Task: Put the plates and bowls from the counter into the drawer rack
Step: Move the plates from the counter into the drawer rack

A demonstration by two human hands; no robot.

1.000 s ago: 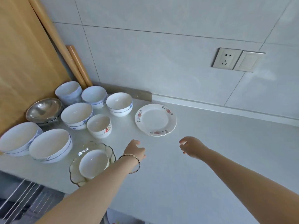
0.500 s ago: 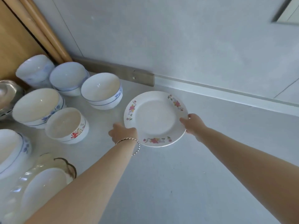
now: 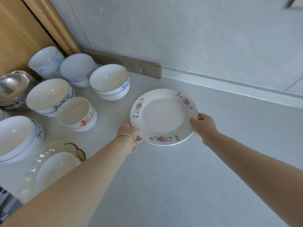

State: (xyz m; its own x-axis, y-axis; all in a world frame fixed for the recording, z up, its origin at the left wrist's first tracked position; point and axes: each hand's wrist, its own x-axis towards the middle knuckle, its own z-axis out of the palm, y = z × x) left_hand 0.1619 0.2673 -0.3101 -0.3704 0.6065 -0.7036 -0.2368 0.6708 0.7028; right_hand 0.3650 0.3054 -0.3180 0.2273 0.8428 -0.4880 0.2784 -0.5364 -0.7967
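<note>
A small stack of white plates with flower rims (image 3: 164,116) is at the middle of the grey counter (image 3: 164,185), its near edge lifted. My left hand (image 3: 129,134) grips the stack's near-left rim, fingers under it. My right hand (image 3: 203,124) holds the right rim, thumb on top. To the left stand several white bowls: one with blue lines (image 3: 109,81), one with a red pattern (image 3: 77,114), others with blue flowers (image 3: 49,95). A corner of the wire drawer rack (image 3: 5,202) shows at the bottom left.
A steel bowl (image 3: 11,86) sits at the far left. A white bowl rests in a scalloped glass dish (image 3: 54,166) near the counter's front edge. A wooden board and rolling pins (image 3: 54,25) lean in the back-left corner. The tiled wall runs behind.
Both hands reached forward from the counter's middle and closed on the plate stack's rims. The stack now sits tilted up from the counter. The view moved closer.
</note>
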